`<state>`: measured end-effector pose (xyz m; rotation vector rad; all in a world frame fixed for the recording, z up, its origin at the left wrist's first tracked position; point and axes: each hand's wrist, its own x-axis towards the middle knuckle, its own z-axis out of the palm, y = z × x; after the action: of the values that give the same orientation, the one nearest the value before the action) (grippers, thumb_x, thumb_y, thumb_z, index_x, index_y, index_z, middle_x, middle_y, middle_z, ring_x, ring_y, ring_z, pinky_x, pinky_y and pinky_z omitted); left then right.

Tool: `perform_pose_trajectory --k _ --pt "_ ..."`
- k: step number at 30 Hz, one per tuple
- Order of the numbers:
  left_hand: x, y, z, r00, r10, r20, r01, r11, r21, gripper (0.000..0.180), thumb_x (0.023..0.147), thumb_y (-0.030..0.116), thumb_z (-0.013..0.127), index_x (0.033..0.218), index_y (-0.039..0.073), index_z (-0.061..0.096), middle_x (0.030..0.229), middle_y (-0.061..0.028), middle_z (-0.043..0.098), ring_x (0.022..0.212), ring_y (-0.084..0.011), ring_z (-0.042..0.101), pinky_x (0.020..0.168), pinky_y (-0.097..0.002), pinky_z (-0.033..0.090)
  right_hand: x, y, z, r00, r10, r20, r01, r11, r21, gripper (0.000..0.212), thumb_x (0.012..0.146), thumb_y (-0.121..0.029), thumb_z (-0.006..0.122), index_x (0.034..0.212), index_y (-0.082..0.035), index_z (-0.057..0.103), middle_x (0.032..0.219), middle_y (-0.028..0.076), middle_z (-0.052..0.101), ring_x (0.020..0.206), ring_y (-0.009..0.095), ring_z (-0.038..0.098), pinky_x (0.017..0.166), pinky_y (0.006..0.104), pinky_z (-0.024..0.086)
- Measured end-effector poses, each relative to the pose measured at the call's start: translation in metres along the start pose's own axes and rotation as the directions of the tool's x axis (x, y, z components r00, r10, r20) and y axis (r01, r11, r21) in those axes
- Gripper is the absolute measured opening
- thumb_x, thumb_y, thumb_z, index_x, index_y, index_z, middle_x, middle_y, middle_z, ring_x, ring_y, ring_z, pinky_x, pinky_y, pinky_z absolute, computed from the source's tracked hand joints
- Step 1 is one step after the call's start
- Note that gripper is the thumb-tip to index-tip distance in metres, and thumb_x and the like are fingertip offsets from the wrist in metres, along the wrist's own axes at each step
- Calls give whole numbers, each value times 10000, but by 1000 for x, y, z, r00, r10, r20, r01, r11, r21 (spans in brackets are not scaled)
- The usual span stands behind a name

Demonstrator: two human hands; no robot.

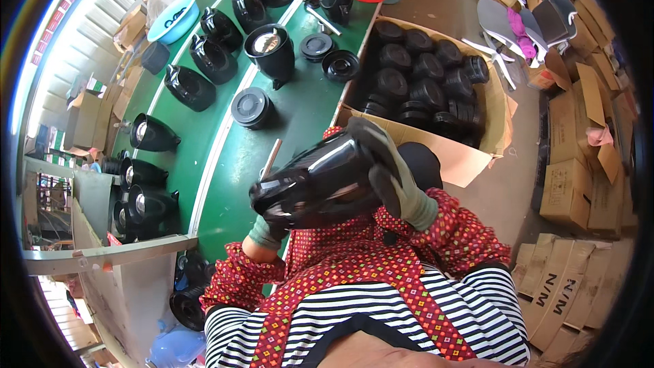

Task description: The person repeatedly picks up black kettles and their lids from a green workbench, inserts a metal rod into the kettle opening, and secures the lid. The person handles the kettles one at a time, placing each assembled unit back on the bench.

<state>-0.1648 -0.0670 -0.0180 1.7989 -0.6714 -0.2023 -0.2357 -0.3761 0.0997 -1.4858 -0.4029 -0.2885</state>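
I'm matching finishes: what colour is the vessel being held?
The held vessel is glossy black, best seen in the head view.

Right hand (404,182) gripping glossy black jug (317,187).

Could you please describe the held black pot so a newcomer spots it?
Start at the green table and find the gloved left hand and right hand in front. The glossy black pot lies tilted between them; it alone is held.
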Motion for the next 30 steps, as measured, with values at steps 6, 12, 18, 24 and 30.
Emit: perform_pose_trajectory --k 6,12,18,24,30 --pt "60 62 -39 957 -270 -106 241 944 -226 465 1045 323 649 1282 -76 682 1170 -172 766 1025 -232 734 991 -401 584 -5 63 2 936 329 -123 -191 771 608 550 1172 -359 414 1595 -10 375 1537 120 502 1404 211 512 1221 366 375" --pt "9 -22 -20 980 -116 159 168 912 -374 725 868 321 873 1444 -10 582 1460 -166 632 1318 -273 618 1125 -430 501 -5 14 7 978 186 -99 -154 951 269 838 1061 -506 627 1641 10 313 1662 187 361 1513 341 394 1228 457 350" --pt "-3 26 41 874 -193 446 485 335 -807 580 1095 304 587 1592 53 424 1590 -172 504 1421 -294 529 1216 -499 417 20 -48 -10 853 -286 437 447 833 -326 951 767 -619 849 1524 -115 569 1631 251 382 1458 522 391 1214 630 304" --pt "-3 44 55 867 -239 438 443 -37 -896 610 1084 360 599 1578 53 417 1543 -179 528 1358 -314 584 1161 -516 480 17 -63 3 903 -233 362 383 817 -430 761 790 -494 853 1440 -154 652 1542 238 505 1430 496 450 1190 628 351" --pt "2 0 19 994 -6 113 86 693 -715 623 1005 362 668 1503 15 527 1470 -194 605 1324 -308 592 1128 -491 494 -1 -21 5 986 -86 -141 60 982 -181 516 1026 -355 633 1394 6 596 1485 221 536 1353 329 561 1146 446 431"
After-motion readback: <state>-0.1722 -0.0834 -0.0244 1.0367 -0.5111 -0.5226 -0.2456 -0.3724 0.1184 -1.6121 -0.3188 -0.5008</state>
